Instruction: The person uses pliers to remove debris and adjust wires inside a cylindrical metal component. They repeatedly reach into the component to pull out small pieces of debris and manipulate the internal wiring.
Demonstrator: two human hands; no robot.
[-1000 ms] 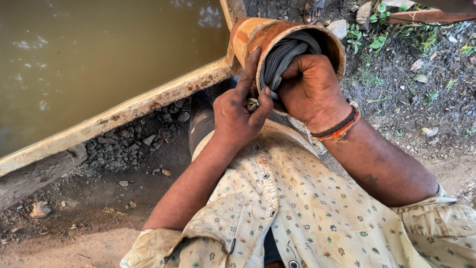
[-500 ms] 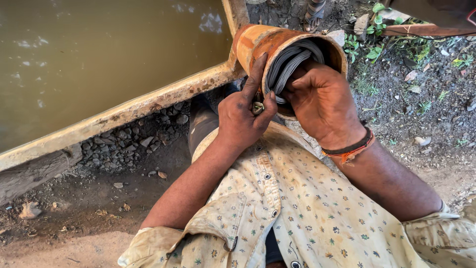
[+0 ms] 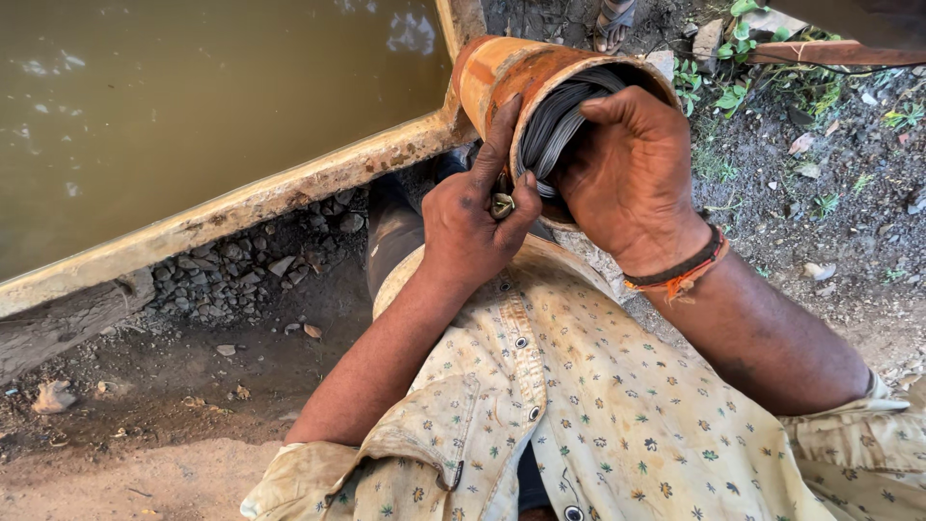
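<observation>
muddy bank; rusty pipe (image 3: 502, 72) between left hand (image 3: 473, 227), right hand (image 3: 632, 178); possibly wire inside.

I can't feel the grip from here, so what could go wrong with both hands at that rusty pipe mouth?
The right hand curls over the rusty pipe's rim onto the grey wire bundle; rough edges or wire ends may cut fingers. The left hand pinches a small metal piece; if dropped, it could vanish in the gravel or murky water.
</observation>
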